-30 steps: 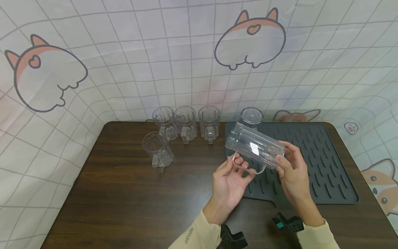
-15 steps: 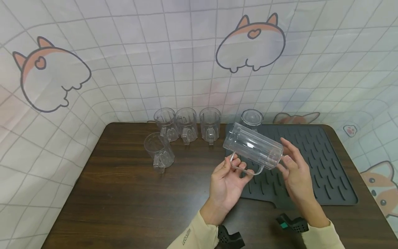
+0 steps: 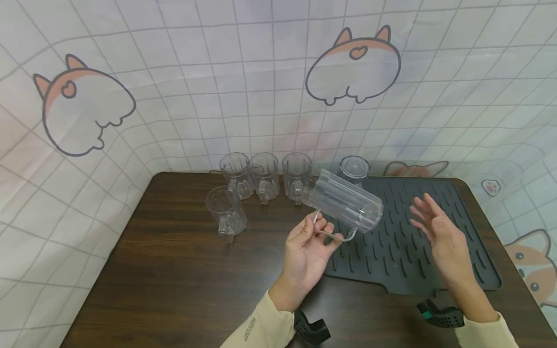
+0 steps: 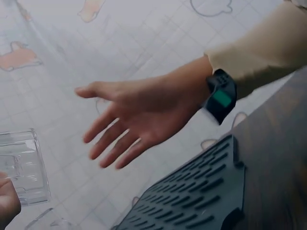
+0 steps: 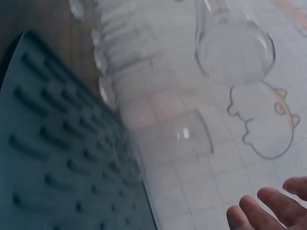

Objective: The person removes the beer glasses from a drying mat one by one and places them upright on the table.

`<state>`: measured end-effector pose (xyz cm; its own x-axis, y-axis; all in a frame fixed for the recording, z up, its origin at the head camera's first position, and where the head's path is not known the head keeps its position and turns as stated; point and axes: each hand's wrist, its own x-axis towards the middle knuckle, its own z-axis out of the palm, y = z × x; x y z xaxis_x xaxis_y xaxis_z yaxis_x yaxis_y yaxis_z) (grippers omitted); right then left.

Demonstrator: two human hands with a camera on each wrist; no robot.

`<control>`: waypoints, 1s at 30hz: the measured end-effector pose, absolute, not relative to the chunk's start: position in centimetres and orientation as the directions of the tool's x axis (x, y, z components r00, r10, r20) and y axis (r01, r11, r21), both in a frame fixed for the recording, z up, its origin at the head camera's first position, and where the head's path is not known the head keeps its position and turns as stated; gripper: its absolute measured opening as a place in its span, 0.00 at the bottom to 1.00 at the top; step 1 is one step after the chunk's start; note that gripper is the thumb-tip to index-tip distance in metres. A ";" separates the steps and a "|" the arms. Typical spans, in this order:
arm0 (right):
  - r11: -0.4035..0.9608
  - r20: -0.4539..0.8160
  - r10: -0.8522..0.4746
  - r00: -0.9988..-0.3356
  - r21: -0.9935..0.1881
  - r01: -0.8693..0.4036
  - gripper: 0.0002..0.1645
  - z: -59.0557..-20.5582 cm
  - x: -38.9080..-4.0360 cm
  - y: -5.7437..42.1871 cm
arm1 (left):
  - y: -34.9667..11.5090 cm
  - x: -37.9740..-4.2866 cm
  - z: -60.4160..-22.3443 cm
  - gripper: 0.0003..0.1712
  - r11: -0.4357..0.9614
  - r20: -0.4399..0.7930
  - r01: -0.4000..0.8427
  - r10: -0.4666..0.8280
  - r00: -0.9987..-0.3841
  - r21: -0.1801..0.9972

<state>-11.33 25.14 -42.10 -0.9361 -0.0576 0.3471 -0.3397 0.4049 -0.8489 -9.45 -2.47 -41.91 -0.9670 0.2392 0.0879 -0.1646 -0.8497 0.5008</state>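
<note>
A clear mug (image 3: 345,200) is held tilted on its side above the table by my left hand (image 3: 306,258), whose fingers grip its handle. Its round base points to the right. My right hand (image 3: 448,241) is apart from the mug, over the right part of the dark drying mat (image 3: 417,237). In the left wrist view that right hand (image 4: 144,112) shows its fingers spread and relaxed, holding nothing. At the mat's back left corner stands an upside-down clear mug (image 3: 354,167), seen also in the right wrist view as a blurred mug (image 5: 168,139).
Three upright clear mugs stand along the table's back edge, among them the middle mug (image 3: 264,176). Another upright mug (image 3: 226,210) stands nearer, at the left. Behind the brown table (image 3: 174,270) hangs a white gridded cloth (image 3: 196,96) with corgi drawings.
My right hand has let go of the mug's base and moved away to the right. My left hand has shifted slightly left with the mug.
</note>
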 end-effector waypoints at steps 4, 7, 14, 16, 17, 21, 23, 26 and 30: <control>0.581 0.313 -0.079 -0.947 -0.757 -0.299 0.31 -42.7 -11.3 27.5 | -3.3 -9.5 -41.8 0.17 -0.822 0.092 -0.144 0.231 -0.969 0.551; 0.690 0.248 -0.088 -0.965 -0.683 -0.239 0.34 -43.1 -11.2 29.2 | -4.0 -9.5 -41.8 0.15 -0.791 0.096 -0.125 0.226 -0.969 0.599; 0.815 0.161 -0.136 -0.977 -0.543 -0.203 0.46 -44.5 -11.3 32.4 | -5.3 -9.5 -42.2 0.10 -0.713 0.120 -0.054 0.191 -0.974 0.699; 0.830 0.151 -0.162 -0.975 -0.514 -0.217 0.48 -45.2 -11.3 33.1 | -5.6 -9.6 -42.4 0.09 -0.689 0.127 -0.032 0.179 -0.976 0.724; 0.837 0.146 -0.174 -0.974 -0.499 -0.225 0.49 -45.5 -11.3 33.5 | -5.8 -9.6 -42.4 0.08 -0.677 0.128 -0.021 0.171 -0.977 0.736; 0.865 0.129 -0.216 -0.968 -0.435 -0.251 0.53 -47.0 -11.2 34.9 | -6.3 -9.6 -42.7 0.06 -0.631 0.128 0.015 0.133 -0.983 0.775; 0.879 0.130 -0.235 -0.963 -0.394 -0.267 0.54 -47.5 -11.1 35.7 | -6.5 -9.6 -42.9 0.05 -0.608 0.129 0.028 0.123 -0.984 0.793; 0.905 0.129 -0.247 -0.960 -0.324 -0.276 0.56 -48.2 -11.0 36.6 | -6.8 -9.5 -43.1 0.03 -0.574 0.129 0.036 0.121 -0.984 0.818; 0.927 0.111 -0.253 -0.961 -0.256 -0.273 0.58 -48.8 -10.9 37.3 | -7.3 -9.5 -43.5 0.01 -0.524 0.126 0.047 0.116 -0.985 0.850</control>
